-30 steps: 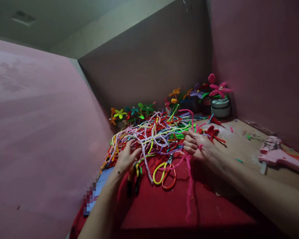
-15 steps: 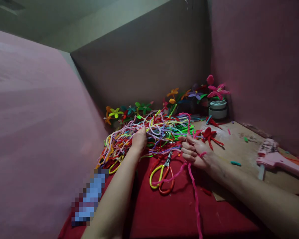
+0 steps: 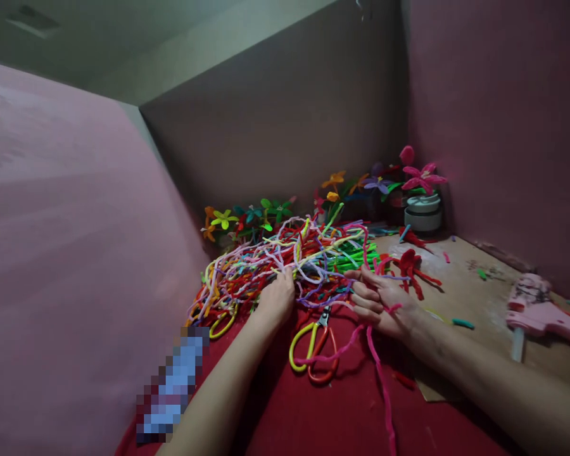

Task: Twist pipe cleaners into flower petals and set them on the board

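A tangled heap of many-coloured pipe cleaners (image 3: 247, 266) lies across the table. My left hand (image 3: 276, 297) is at the heap's front middle, thumb and fingertips pinched on a pale pipe cleaner; part of the grip is hidden. Bright pink pipe cleaners (image 3: 382, 386) run through my right hand (image 3: 382, 303), whose fingers are curled round them; their ends stick out above and hang below. Between the hands lie scissors (image 3: 322, 335) with one yellow and one red handle, a pink strand crossing them. A red pipe-cleaner flower (image 3: 410, 266) rests just beyond my right hand.
Finished pipe-cleaner flowers (image 3: 278, 210) line the back, near a pale round container (image 3: 422, 212). On the right, a pink glue gun (image 3: 536, 310) lies on a brown board (image 3: 484, 297). Another yellow handle (image 3: 223, 326) pokes from the heap's left front. Red cloth (image 3: 304, 418) covers the table.
My left hand has shifted a little right and down along the heap, and strands around it have moved. My right hand keeps the pink pipe cleaners. The view has shifted slightly.
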`<state>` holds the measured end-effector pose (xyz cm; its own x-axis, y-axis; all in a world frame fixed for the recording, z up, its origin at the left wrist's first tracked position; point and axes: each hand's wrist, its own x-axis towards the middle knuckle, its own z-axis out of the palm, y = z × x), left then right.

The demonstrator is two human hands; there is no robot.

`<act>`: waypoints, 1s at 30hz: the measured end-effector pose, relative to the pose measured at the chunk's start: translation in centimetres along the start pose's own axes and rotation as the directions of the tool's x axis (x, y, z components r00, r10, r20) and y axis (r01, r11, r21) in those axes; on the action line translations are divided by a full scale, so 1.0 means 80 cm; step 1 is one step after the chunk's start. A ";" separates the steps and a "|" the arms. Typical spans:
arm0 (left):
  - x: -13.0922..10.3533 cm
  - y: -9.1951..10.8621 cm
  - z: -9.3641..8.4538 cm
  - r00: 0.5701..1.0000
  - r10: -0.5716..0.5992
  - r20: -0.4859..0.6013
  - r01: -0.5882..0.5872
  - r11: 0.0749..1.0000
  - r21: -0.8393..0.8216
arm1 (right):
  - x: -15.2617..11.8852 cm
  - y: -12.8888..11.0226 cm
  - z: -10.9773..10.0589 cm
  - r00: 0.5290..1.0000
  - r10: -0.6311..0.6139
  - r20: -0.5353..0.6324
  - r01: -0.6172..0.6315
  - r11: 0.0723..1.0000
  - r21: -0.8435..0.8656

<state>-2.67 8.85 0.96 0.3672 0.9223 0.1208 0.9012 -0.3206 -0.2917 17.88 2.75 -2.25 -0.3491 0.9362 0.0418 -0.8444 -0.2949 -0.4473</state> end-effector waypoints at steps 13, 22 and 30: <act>-0.041 0.067 -0.052 0.947 -0.014 -0.321 -0.148 0.867 -0.475 | 0.005 0.006 0.002 0.990 -0.088 -0.106 0.087 0.996 -0.019; -0.058 0.150 -0.030 0.902 0.389 0.190 0.381 -0.507 -0.773 | 0.003 0.011 0.018 0.932 -0.314 -0.181 0.301 0.949 -0.096; -0.057 0.120 -0.038 0.834 0.427 0.349 0.549 -0.584 -0.598 | -0.014 0.012 0.030 0.900 -0.409 -0.152 0.298 0.831 -0.470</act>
<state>5.02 0.87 0.49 0.6110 0.7076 -0.3550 -0.1871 0.5648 0.8037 16.50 0.99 -0.59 0.0926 0.9921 0.0846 -0.6149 0.1238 -0.7788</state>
